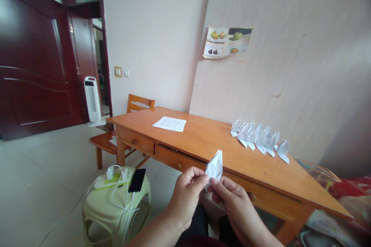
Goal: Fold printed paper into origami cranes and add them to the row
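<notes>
Between my two hands, in front of the table's near edge, is a small piece of folded white paper (215, 165) with a pointed top. My left hand (188, 185) pinches its lower left side between thumb and fingers. On the lower right, my right hand (228, 195) grips the same paper, its thumb pressed on the front. Some of the fingers behind the paper are hidden. Several folded paper figures (261, 139) stand in a row at the right of the table. A stack of printed sheets (170, 124) lies flat farther left.
The wooden table (203, 135) has drawers along its front. A pale plastic stool (107, 204) at the left holds a power strip, cables and a black phone (137, 180). Behind it stand a wooden chair (140, 102) and a white tower appliance (92, 100).
</notes>
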Demonstrator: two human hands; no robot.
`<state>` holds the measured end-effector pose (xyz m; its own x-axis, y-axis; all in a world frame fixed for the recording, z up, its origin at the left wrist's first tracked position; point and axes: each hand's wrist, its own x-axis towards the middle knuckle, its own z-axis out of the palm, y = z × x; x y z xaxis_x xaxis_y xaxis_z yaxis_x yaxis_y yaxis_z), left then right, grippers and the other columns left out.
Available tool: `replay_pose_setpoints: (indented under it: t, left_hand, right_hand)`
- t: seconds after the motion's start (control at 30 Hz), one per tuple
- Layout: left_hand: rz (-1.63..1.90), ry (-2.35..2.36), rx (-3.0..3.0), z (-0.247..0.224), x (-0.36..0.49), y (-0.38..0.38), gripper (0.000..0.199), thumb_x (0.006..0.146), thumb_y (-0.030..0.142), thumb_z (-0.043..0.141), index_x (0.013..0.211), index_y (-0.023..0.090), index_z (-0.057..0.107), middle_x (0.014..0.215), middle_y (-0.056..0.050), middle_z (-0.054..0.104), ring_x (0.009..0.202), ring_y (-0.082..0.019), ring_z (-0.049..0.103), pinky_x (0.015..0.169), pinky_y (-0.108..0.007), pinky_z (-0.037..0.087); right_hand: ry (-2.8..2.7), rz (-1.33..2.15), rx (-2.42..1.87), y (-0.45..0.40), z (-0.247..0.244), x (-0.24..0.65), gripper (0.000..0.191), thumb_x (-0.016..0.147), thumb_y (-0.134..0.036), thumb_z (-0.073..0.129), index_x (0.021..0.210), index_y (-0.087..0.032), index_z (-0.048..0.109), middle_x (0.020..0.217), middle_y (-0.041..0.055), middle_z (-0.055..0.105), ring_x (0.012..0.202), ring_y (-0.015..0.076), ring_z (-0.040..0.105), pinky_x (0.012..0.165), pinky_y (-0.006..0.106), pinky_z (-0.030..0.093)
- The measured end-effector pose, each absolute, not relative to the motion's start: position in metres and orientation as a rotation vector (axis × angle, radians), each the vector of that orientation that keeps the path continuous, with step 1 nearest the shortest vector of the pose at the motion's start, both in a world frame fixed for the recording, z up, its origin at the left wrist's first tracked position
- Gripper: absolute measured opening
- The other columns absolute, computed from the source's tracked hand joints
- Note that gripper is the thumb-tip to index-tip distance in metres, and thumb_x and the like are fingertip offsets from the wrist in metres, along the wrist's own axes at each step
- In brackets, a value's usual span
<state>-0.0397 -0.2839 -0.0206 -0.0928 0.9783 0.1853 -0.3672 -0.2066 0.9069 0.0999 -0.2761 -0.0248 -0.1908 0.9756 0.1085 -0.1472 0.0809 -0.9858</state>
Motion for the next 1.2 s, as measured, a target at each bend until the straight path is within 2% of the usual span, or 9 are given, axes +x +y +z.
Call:
replay_pose_setpoints:
  t: [0.13,0.33,0.57,0.7,0.83,1.03,1.2]
  left_hand:
    - [1.531,0.788,0.976,-0.022,-0.044,-0.290,0.021,0.075,0.033,0.078,0.072,0.017,0.064,0.066,-0.002,0.063,0.065,-0.016,0.058,0.065,-0.026,0.044]
    - [1.579,0.870,1.058,-0.022,-0.047,-0.296,0.016,0.078,0.030,0.073,0.073,0.018,0.064,0.068,-0.001,0.062,0.067,-0.015,0.056,0.065,-0.024,0.043]
    - [1.615,0.821,1.163,-0.016,-0.046,-0.305,0.015,0.083,0.033,0.068,0.080,0.019,0.064,0.074,-0.003,0.060,0.055,-0.015,0.056,0.053,-0.026,0.047]
    - [1.636,0.839,1.195,-0.017,-0.045,-0.308,0.017,0.085,0.036,0.066,0.085,0.019,0.064,0.080,-0.004,0.059,0.057,-0.016,0.058,0.050,-0.027,0.049]
    - [1.644,0.862,1.225,-0.016,-0.046,-0.307,0.019,0.087,0.037,0.064,0.084,0.018,0.063,0.075,-0.001,0.056,0.052,-0.013,0.055,0.045,-0.022,0.044]
    - [1.691,0.901,1.317,-0.015,-0.050,-0.305,0.023,0.091,0.034,0.060,0.075,0.017,0.055,0.066,0.003,0.050,0.059,-0.010,0.051,0.054,-0.019,0.042]
    - [1.603,0.820,1.196,-0.017,-0.049,-0.300,0.023,0.089,0.038,0.063,0.083,0.016,0.057,0.070,0.002,0.052,0.061,-0.011,0.049,0.054,-0.020,0.042]
  right_hand:
    - [-1.311,1.426,-0.858,-0.282,-0.025,0.095,0.035,0.078,-0.051,0.076,0.077,-0.017,0.071,0.069,0.0005,0.058,0.063,0.0131,0.044,0.062,0.025,0.034]
    - [-1.391,1.365,-0.883,-0.281,-0.029,0.094,0.033,0.081,-0.048,0.075,0.072,-0.017,0.070,0.064,-0.0002,0.055,0.063,0.0134,0.043,0.062,0.026,0.035]
    - [-1.354,1.441,-0.811,-0.287,-0.031,0.092,0.026,0.080,-0.043,0.077,0.075,-0.018,0.074,0.069,0.0015,0.058,0.068,0.0150,0.046,0.068,0.028,0.040]
    - [-1.342,1.469,-0.776,-0.289,-0.032,0.091,0.026,0.079,-0.042,0.078,0.072,-0.018,0.072,0.069,0.0011,0.058,0.068,0.0145,0.046,0.069,0.027,0.040]
    - [-1.391,1.451,-0.786,-0.291,-0.034,0.091,0.029,0.079,-0.043,0.078,0.068,-0.018,0.071,0.067,0.0011,0.058,0.068,0.0143,0.047,0.068,0.026,0.040]
    - [-1.422,1.452,-0.813,-0.295,-0.028,0.089,0.033,0.078,-0.046,0.079,0.067,-0.017,0.070,0.066,0.0007,0.059,0.065,0.0132,0.048,0.065,0.025,0.040]
    - [-1.442,1.423,-0.857,-0.294,-0.026,0.091,0.035,0.078,-0.048,0.078,0.069,-0.016,0.069,0.065,0.0010,0.060,0.061,0.0121,0.047,0.060,0.024,0.038]
